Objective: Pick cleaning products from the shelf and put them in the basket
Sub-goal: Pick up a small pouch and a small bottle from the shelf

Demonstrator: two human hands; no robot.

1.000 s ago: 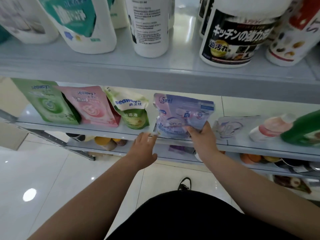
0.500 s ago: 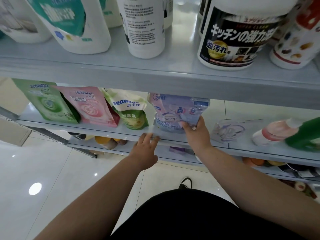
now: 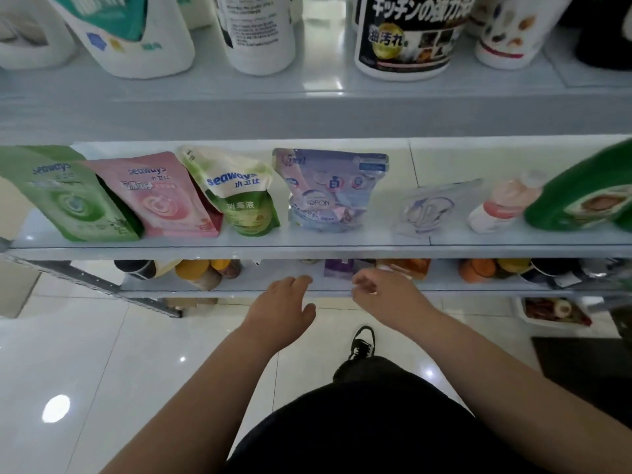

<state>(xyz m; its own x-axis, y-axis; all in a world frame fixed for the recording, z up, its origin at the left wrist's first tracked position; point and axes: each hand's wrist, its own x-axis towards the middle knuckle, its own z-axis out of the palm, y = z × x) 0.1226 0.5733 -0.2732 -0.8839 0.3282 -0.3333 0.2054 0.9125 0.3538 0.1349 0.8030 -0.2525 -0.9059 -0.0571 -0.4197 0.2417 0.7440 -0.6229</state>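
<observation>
Looks like a shop: tiered metal shelving (image 3: 307, 252) stocked with facing rows of refill pouches (image 3: 160, 196) and bottles (image 3: 407, 39), above glossy tiled floor (image 3: 68, 354).

**Wearer's kit: black clothing, two-tone sneaker**

Both forearms are showing bare from the wrists back to the lower corners of the view. The left hand (image 3: 284, 302) and right hand (image 3: 386, 292) are showing bare too. A small pale glint is sitting just behind the right hand's fingers (image 3: 363, 280), too blurred to identify.

Well behind the fingers, toward the wearer, a black garment (image 3: 359, 425) is filling the lower middle; plain, matte, softly rounded. A black trouser leg (image 3: 364, 371) is running out of it. Below the fingertips of both hands, nearer the right, a black sneaker (image 3: 360, 345) is showing white panels and pale lacing.
</observation>
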